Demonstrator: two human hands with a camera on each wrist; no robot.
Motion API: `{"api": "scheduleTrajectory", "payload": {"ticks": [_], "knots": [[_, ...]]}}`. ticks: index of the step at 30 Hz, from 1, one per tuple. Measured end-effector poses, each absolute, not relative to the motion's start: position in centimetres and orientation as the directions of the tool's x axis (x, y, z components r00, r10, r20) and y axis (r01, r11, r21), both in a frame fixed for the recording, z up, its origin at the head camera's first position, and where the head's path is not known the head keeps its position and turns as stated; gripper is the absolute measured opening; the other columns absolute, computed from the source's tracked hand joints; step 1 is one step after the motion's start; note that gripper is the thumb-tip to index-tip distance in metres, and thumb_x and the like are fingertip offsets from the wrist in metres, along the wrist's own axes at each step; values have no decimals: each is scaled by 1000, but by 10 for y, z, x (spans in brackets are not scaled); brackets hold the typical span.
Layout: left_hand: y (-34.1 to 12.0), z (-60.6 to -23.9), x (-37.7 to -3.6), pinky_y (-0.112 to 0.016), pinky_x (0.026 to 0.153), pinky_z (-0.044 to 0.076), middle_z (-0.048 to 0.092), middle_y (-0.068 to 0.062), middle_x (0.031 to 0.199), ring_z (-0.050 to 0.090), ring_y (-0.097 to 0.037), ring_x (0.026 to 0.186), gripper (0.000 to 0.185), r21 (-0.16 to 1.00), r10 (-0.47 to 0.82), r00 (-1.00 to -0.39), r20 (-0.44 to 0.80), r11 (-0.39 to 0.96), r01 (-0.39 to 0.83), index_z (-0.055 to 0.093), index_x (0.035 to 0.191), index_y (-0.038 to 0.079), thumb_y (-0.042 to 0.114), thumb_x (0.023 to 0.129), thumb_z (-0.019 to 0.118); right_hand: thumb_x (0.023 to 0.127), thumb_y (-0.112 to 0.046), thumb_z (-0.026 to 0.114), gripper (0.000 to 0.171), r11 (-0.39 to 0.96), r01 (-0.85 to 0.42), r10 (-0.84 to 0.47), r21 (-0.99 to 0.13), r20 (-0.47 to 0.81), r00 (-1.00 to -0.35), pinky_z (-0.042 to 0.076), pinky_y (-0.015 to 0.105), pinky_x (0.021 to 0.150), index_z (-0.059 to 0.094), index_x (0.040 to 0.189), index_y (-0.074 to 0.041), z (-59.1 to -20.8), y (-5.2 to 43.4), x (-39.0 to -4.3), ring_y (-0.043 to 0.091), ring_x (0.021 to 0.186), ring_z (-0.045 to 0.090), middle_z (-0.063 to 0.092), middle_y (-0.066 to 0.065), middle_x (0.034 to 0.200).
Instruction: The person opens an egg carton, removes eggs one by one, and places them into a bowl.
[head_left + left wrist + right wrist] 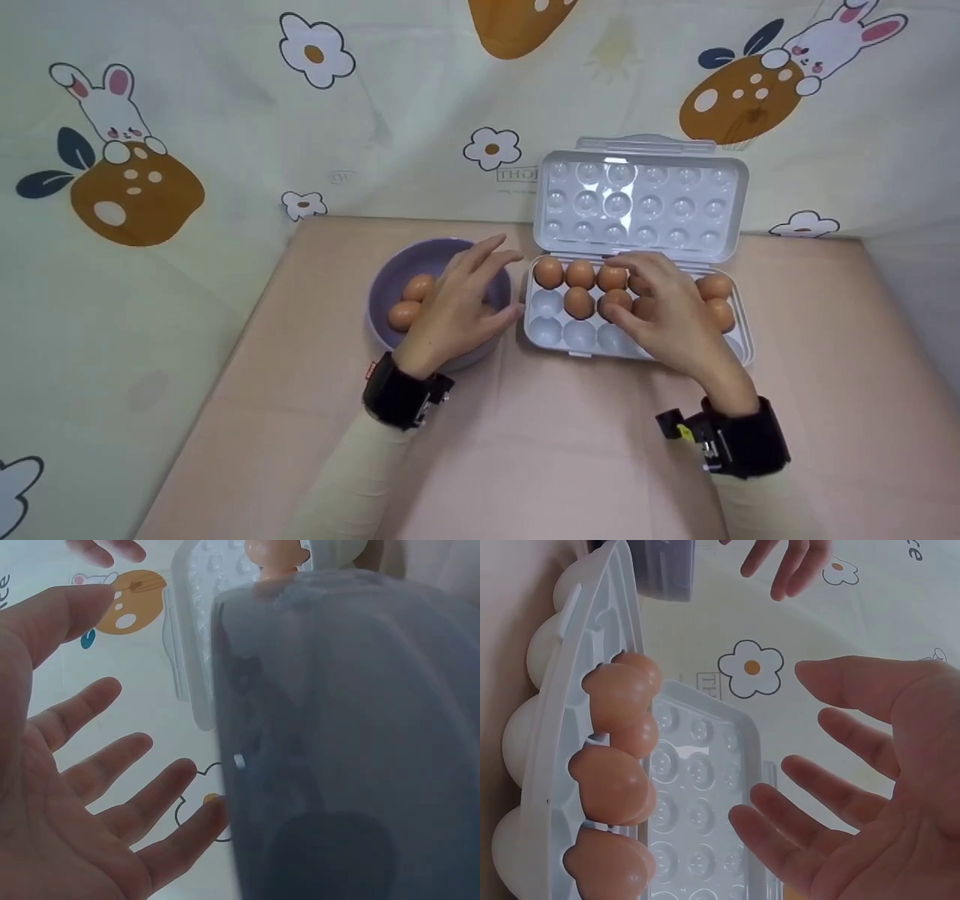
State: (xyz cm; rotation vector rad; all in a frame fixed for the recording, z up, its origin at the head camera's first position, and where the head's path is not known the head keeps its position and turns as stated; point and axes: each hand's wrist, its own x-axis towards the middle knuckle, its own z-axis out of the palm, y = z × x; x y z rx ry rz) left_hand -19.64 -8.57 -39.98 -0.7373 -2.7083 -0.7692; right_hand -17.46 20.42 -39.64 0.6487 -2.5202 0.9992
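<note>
While the pink bench (525, 450) carries everything, the white egg box (637, 300) lies open at centre right, its lid (641, 199) raised on the far side and brown eggs (579, 274) filling mostly its far row. Left of it stands the purple bowl (390, 277) with two eggs showing inside. The right hand (664, 311) hovers over the box, fingers spread, holding nothing. The left hand (457, 307) hovers over the bowl, fingers (112, 765) wide and empty.

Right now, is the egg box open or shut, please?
Open: the egg box has its lid standing up behind the tray, with eggs uncovered in the cups.
</note>
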Motion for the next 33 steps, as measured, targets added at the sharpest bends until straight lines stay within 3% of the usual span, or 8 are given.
{"api": "scheduleTrajectory", "payload": {"ticks": [12, 19, 23, 28, 31, 33], "knots": [[-81, -402, -194, -38, 105, 39, 30, 13, 155, 33, -10, 138, 63, 411, 392, -868, 305, 768, 491, 44, 140, 43, 47, 83, 72, 78, -15, 80, 63, 728, -527, -422, -438, 319, -848, 46, 46, 96, 56, 136, -21, -396, 206, -186, 29, 124, 49, 48, 9, 140], [-81, -404, -194, -42, 104, 41, 28, 13, 156, 33, -12, 139, 66, 410, 406, -868, 285, 767, 493, 43, 142, 41, 48, 83, 72, 74, -11, 80, 62, 749, -568, -515, -342, 239, -823, 39, 55, 100, 59, 132, -22, -399, 190, -204, 34, 124, 47, 49, 11, 138], [-81, -405, -194, -43, 102, 43, 27, 15, 157, 32, -12, 139, 68, 411, 403, -874, 273, 772, 485, 39, 142, 46, 49, 83, 72, 77, -13, 79, 60, 767, -571, -553, -291, 152, -819, 43, 51, 96, 59, 132, -25, -402, 181, -211, 30, 122, 48, 50, 7, 136], [-81, -406, -195, -43, 103, 42, 26, 14, 157, 32, -13, 139, 68, 414, 403, -876, 265, 774, 480, 38, 142, 47, 49, 84, 72, 78, -9, 77, 54, 771, -574, -576, -276, 82, -813, 43, 47, 97, 63, 129, -16, -408, 172, -216, 29, 119, 47, 51, 7, 132], [-81, -406, -195, -43, 104, 42, 26, 15, 157, 32, -12, 140, 67, 413, 402, -877, 262, 775, 478, 38, 142, 48, 51, 84, 71, 77, -7, 76, 43, 796, -550, -558, -251, 48, -829, 44, 45, 88, 67, 119, -16, -411, 167, -217, 30, 110, 48, 52, 4, 125], [-82, -406, -195, -43, 104, 41, 26, 15, 157, 31, -12, 140, 67, 416, 403, -876, 264, 772, 480, 38, 142, 48, 51, 84, 70, 79, -7, 74, 34, 821, -526, -536, -222, 19, -844, 46, 42, 74, 69, 110, -19, -414, 164, -217, 29, 101, 47, 51, 0, 117]]}}
